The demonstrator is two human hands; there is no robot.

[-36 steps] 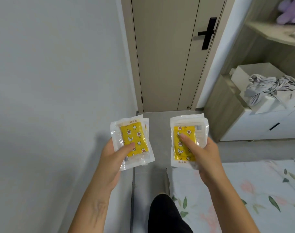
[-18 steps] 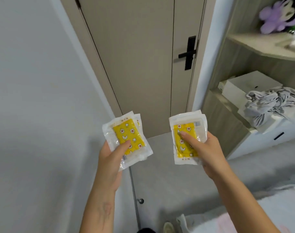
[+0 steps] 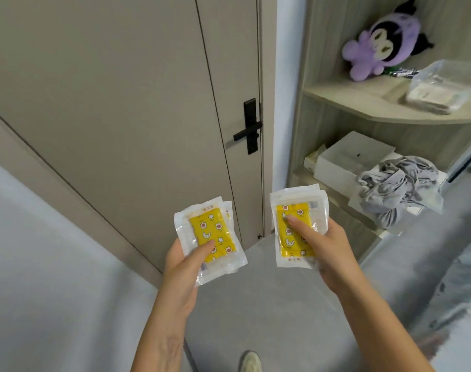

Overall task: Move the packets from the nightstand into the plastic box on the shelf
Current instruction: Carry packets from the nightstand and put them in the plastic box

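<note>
Packets [image 3: 211, 237] in both hands; plastic box [image 3: 443, 85] holds packets.

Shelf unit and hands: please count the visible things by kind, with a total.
Stacks of clear packets with yellow inserts: 2
Clear plastic box: 1
Purple plush toy: 1
White cardboard box: 1
Crumpled grey cloth: 1
Total: 6

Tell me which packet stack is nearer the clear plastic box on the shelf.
The stack in the right hand, the right-hand packets: it sits on the shelf side, below the plastic box. The left hand's packets face the door.
</note>
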